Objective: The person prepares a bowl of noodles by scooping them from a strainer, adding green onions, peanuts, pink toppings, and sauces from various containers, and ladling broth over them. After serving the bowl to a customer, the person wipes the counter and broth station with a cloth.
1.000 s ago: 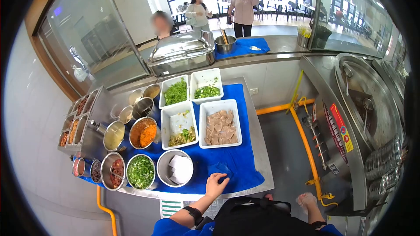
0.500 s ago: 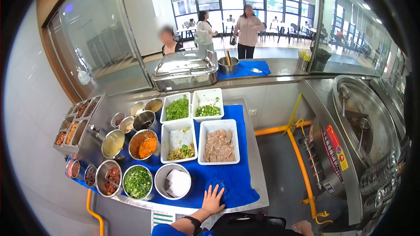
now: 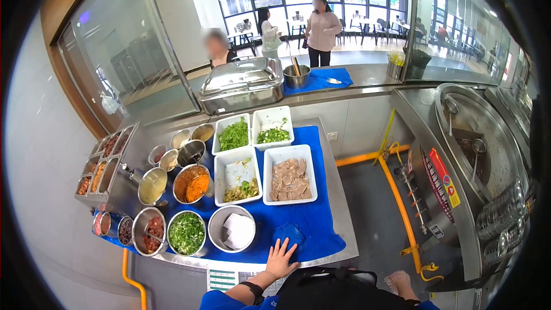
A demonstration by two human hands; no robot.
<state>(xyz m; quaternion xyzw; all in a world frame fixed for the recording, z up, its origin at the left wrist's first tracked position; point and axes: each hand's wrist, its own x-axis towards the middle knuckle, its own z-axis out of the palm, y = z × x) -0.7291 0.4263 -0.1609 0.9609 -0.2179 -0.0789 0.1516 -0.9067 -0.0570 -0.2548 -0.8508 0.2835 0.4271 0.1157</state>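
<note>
A bright blue cloth (image 3: 313,218) covers the grey steel surface (image 3: 343,218). White tubs (image 3: 290,174) hold pale pink slices and green herbs; a steel bowl (image 3: 191,183) shows orange sauce. The floor pipe (image 3: 396,195) is yellow.

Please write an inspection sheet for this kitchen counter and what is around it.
Surface: steel counter covered by a blue cloth.
Job's things: small folded blue rag, touched by the left hand.
Clutter: white trays of greens and sliced meat; metal bowls of toppings.
Hands: left hand flat, fingers spread; right hand low, beside the counter, holding nothing visible.
Cables: yellow pipe along the floor.
Surroundings: large cooking vat on the right; three people behind the serving window.
</note>
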